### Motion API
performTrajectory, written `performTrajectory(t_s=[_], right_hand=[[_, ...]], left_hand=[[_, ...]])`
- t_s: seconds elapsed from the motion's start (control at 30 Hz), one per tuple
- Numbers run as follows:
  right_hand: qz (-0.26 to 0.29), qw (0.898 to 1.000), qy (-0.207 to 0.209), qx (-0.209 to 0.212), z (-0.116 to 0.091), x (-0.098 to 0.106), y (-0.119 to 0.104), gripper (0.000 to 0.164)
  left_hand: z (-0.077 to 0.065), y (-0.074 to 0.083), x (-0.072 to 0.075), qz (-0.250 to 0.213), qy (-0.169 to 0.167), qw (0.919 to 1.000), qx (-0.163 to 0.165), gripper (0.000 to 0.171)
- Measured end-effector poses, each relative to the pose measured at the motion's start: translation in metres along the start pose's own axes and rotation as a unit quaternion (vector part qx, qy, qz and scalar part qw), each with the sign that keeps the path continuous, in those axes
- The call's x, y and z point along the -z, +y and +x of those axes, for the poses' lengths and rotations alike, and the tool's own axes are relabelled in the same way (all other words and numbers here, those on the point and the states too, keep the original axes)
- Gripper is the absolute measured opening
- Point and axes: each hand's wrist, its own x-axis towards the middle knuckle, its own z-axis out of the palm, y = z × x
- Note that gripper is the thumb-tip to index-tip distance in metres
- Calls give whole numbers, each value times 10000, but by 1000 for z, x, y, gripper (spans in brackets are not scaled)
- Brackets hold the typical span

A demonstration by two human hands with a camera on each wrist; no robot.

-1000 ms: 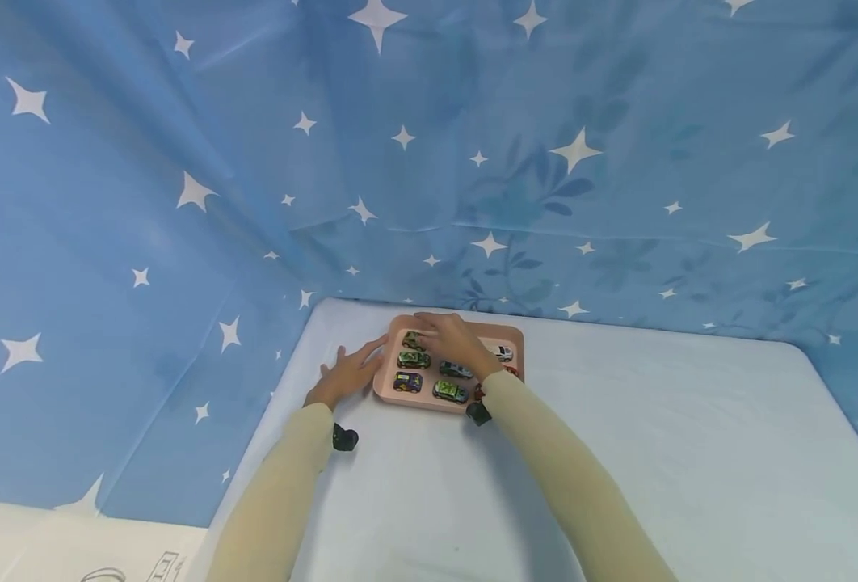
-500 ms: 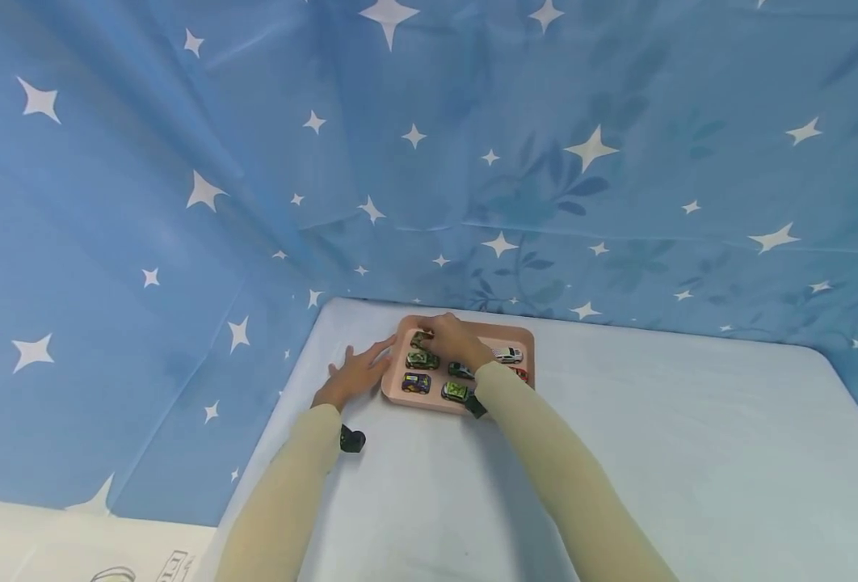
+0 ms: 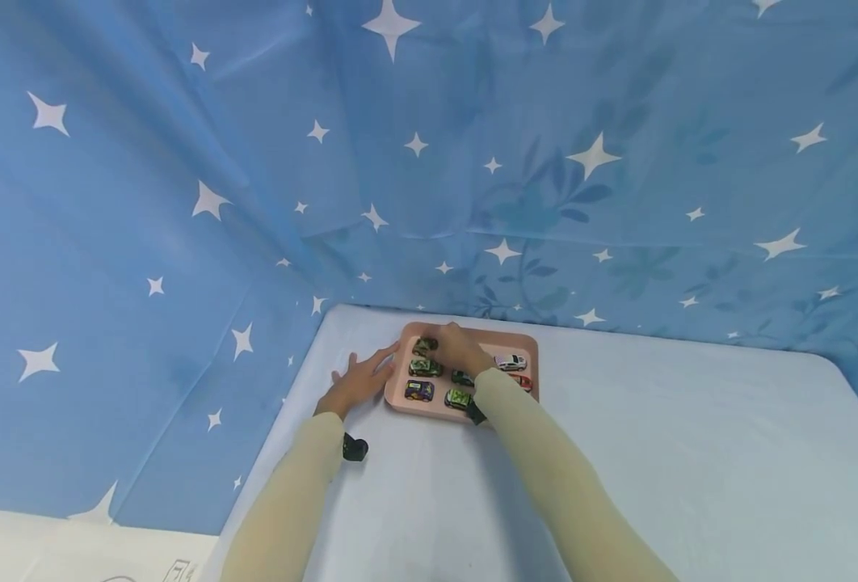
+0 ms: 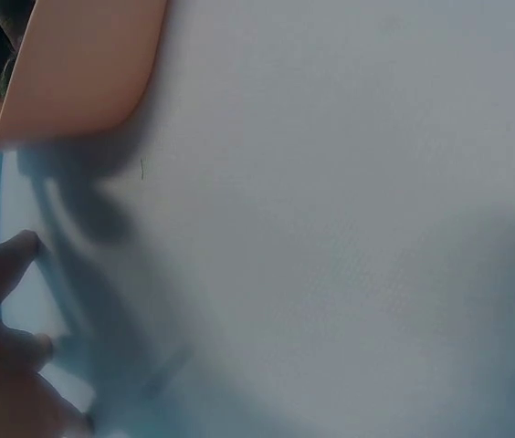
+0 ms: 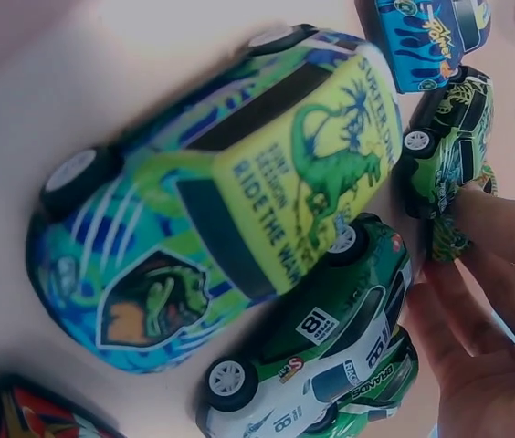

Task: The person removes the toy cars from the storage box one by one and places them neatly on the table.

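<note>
My right hand (image 3: 460,351) reaches down into a pink tray (image 3: 423,411) holding several toy cars. Its thumb and fingers pinch a small camouflage-green toy car (image 5: 449,239) at the tray's back left corner. Just in front of that sits a green-and-black toy car (image 5: 442,141), then a blue flame-patterned toy car (image 5: 422,38). My left hand (image 3: 356,386) lies beside the tray's left side with fingers spread, fingertips right at the rim. In the left wrist view, part of this hand (image 4: 2,365) shows below the tray's corner (image 4: 102,82).
Also in the tray are a dinosaur-print toy car (image 5: 303,173), a green-and-white toy car (image 5: 317,342), a white toy car (image 3: 511,362) and a red one (image 3: 522,382). The white-covered table (image 3: 676,453) meets a blue starry curtain (image 3: 618,202) behind and at left.
My right fingers, stretched out over the camouflage-green car earlier, have bent down and closed around it. My left hand stays at the tray's side. The head view has shifted slightly.
</note>
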Motion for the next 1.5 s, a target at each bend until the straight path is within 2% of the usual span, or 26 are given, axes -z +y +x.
performTrajectory(t_s=[0.13,0.2,0.33,0.47,0.7,1.07,1.37,1.5], right_hand=[[-224,9997,14,-22,-1,-3,1,36],[-425,9990,82,63,0,-3,1,35],[-470,9985,151,255,1,0,4,35],[-416,9984,129,350,-3,10,1,36],[-452,9954,390,748,-14,31,6,38],[-214,9981,306,496,-40,65,13,41],[-308,9950,641,696,-75,86,31,41],[-128,9952,744,617,-93,95,43,41]], left_hand=[[-1,-2,-2,35,11,10000,-50,55],[-1,-2,-3,24,8,10000,-61,55],[-1,-2,-2,-8,19,10000,-73,54],[-2,-1,1,46,49,9999,-133,55],[-5,-3,1,62,-13,9999,-135,56],[-3,-3,-1,3,-36,9999,-142,56],[-3,-2,-1,-68,-90,9997,-223,57],[-4,-3,0,46,-60,9998,-192,57]])
